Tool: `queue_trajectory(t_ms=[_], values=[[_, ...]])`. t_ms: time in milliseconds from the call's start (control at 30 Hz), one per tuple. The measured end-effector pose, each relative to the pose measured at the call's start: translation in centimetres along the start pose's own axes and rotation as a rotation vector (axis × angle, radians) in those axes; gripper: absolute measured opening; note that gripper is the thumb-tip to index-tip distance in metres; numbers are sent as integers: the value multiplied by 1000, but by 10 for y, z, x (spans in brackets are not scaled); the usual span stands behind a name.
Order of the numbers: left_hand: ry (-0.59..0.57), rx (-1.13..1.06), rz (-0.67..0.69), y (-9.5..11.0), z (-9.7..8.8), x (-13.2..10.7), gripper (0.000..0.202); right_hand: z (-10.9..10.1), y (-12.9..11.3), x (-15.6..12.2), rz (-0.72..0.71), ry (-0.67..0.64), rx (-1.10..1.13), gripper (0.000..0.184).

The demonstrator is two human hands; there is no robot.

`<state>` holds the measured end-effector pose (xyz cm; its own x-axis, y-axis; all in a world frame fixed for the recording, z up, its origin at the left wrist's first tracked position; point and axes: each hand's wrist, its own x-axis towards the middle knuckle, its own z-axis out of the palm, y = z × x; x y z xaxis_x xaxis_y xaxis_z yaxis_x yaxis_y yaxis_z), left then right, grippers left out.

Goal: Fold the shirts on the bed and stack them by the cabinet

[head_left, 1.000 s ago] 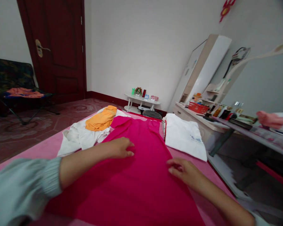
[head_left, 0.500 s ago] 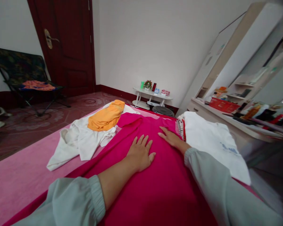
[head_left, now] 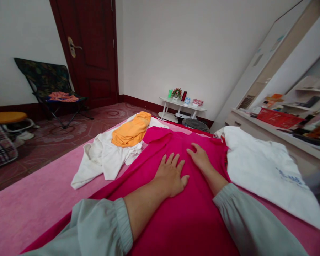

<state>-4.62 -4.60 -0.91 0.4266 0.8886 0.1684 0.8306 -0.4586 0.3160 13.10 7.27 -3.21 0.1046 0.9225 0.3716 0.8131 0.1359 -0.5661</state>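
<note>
A magenta garment (head_left: 176,213) lies spread flat along the pink bed cover (head_left: 29,206). My left hand (head_left: 172,176) rests palm down on its middle, fingers stretched out and apart. My right hand (head_left: 201,158) lies flat on the cloth just beyond and to the right, fingers extended toward the garment's far end. Neither hand holds anything. Both forearms wear pale grey-green sleeves.
A white garment (head_left: 106,160) with an orange one (head_left: 130,131) on top lies left of the magenta cloth. A folded white shirt (head_left: 266,170) lies on the right. Beyond the bed stand a small white table (head_left: 182,106), a dresser (head_left: 277,131), a folding chair (head_left: 53,89) and a dark door (head_left: 93,53).
Both hands went from the garment's side edges to lying flat on its middle; since half a second ago they stay put while the view swings left.
</note>
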Motion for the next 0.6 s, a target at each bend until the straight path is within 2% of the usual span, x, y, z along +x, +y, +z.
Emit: queue_trajectory(t_ms=[67,200,300,400,467,500,600], values=[[3,3,5,0,0,-1,64,-5,-6,-19,-62,-114,-119,47],[36,-50,5,-1,2,-1,64,-14,-5,-31,-115,-117,-164,43],[199,-268,-61,-11,2,8,65,-16,-2,-27,-160,-83,-100,37],[442,-632,-265,-34,-10,26,67,-15,-1,-25,-180,-54,-60,33],[519,-787,-437,-54,-25,40,66,-15,-1,-26,-179,-43,-58,32],[524,-803,-518,-64,-34,47,66,-15,-2,-26,-175,-38,-59,31],[382,-771,-706,-88,-56,64,63,-15,-2,-27,-164,-29,-61,29]])
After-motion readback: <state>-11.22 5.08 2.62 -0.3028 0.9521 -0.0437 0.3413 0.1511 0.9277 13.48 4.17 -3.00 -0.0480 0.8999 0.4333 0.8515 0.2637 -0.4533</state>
